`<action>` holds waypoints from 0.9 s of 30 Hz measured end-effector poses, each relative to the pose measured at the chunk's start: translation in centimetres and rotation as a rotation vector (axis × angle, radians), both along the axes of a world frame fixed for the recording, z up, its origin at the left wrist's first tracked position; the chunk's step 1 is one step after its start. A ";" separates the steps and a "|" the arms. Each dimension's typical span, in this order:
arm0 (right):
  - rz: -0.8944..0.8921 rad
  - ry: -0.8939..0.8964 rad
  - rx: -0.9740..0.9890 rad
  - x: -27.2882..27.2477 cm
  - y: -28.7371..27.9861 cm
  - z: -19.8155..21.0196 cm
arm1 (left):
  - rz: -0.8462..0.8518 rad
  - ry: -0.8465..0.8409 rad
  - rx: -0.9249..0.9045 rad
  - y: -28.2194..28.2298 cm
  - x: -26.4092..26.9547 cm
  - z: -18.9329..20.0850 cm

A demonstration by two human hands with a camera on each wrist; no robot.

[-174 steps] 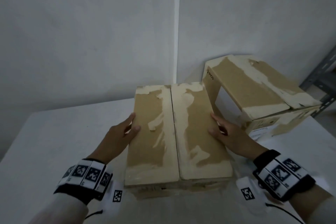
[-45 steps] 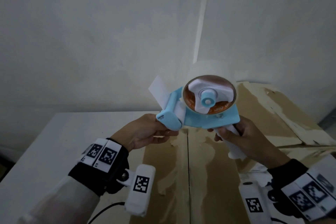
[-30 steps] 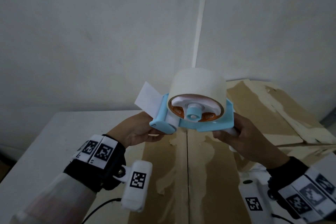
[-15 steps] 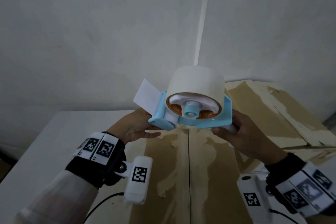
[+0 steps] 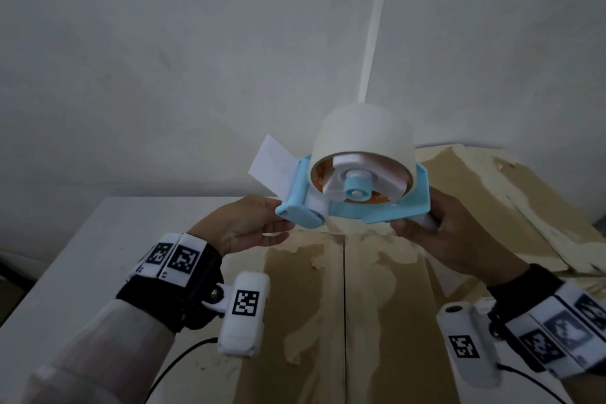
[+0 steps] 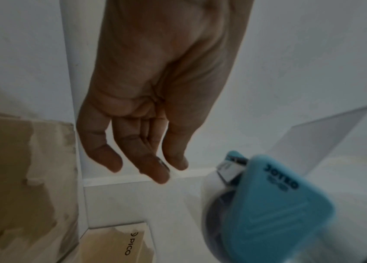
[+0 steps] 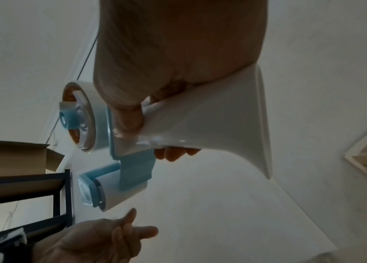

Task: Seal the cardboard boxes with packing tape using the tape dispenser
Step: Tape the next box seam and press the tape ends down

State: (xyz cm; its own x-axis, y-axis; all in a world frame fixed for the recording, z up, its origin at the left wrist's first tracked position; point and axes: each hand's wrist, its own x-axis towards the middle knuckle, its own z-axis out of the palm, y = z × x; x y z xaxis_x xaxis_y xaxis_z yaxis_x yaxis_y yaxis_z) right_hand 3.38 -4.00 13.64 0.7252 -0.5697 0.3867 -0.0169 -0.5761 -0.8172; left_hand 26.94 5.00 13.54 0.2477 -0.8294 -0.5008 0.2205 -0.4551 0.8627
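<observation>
My right hand (image 5: 449,233) grips the white handle (image 7: 212,115) of the blue tape dispenser (image 5: 357,203), holding it in the air above the far end of the near cardboard box (image 5: 344,305). The box's two flaps lie shut, with a bare centre seam. A wide white tape roll (image 5: 360,131) sits on the dispenser, and a loose tape end (image 5: 272,164) sticks up to the left. My left hand (image 5: 242,226) hovers by the dispenser's nose. In the left wrist view its fingers (image 6: 155,170) hang relaxed and hold nothing, clear of the dispenser (image 6: 274,204).
A second cardboard box (image 5: 492,200) with torn paper patches stands at the back right against the wall. Both boxes are on a white table (image 5: 98,256). A dark metal shelf frame (image 7: 61,195) with an open carton (image 7: 9,156) shows in the right wrist view.
Both hands left the box flaps and the dispenser came up in my right hand. It tipped so that the roll faces upward. Over the last half second it barely moved.
</observation>
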 end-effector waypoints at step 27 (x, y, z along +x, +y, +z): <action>-0.193 0.202 0.084 -4.3 -6.2 -0.9 | 0.162 -0.326 -0.074 -0.7 6.0 -4.0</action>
State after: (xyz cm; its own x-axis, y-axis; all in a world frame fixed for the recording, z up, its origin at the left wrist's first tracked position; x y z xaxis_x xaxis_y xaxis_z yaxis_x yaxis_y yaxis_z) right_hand -0.91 -10.22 12.78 0.6581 -0.7283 0.1908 -0.2869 -0.4769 -0.8308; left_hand 32.89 4.27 9.56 0.5156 -0.7973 -0.3138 -0.0076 -0.3705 0.9288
